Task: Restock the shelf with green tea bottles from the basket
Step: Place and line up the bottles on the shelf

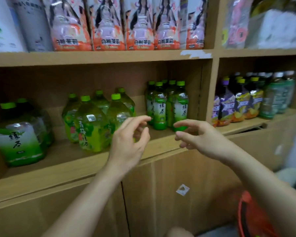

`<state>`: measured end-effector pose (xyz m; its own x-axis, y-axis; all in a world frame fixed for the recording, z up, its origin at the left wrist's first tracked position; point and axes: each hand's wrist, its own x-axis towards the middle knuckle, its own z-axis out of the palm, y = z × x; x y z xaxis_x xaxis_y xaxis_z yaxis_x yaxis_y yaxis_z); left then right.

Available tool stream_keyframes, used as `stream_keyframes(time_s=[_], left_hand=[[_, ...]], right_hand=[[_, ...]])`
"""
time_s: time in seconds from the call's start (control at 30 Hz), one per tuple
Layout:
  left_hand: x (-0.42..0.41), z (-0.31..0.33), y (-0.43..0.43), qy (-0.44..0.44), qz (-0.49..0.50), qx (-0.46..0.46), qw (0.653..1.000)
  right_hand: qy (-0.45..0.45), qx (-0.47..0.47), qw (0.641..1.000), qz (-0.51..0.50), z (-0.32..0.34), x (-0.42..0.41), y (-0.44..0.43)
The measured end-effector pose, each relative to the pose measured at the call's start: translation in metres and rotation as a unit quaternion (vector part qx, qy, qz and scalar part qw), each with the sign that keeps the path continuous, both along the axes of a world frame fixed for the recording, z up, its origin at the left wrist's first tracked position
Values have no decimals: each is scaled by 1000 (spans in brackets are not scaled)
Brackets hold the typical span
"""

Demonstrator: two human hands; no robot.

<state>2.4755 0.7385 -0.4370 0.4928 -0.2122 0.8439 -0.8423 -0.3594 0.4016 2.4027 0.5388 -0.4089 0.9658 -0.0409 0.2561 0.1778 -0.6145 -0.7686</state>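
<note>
Mid-frame we see left hand (128,144) and right hand (201,139) loosely curled, holding nothing, before green tea bottles (160,108). Red basket (251,218) lower right, blurred, cut off.

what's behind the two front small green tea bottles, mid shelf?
More small green tea bottles: three caps show behind the front pair. Their bodies are mostly covered; anything deeper is hidden.

upper row: pink-label bottles (106,31) | right compartment: purple-label bottles (227,103) | below: cabinet door (160,202)
</note>
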Motion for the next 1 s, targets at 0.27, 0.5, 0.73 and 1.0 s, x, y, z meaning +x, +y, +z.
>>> stream_keyframes(time_s=[0.27,0.5,0.73,1.0], left_hand=[[-77,-35,-167,108,-232,62,965],[-123,-140,-309,195,-305,207,909],[-135,-248,-416,343,-303,353,816],[-116,-350,-427,224,-304,743,553]], right_hand=[[48,-40,977,-202,-56,-160,-155],[78,59,905,-413,-199,-245,-264],[254,136,853,-434,-325,-243,-336],[385,168,827,-374,-428,-199,-361]])
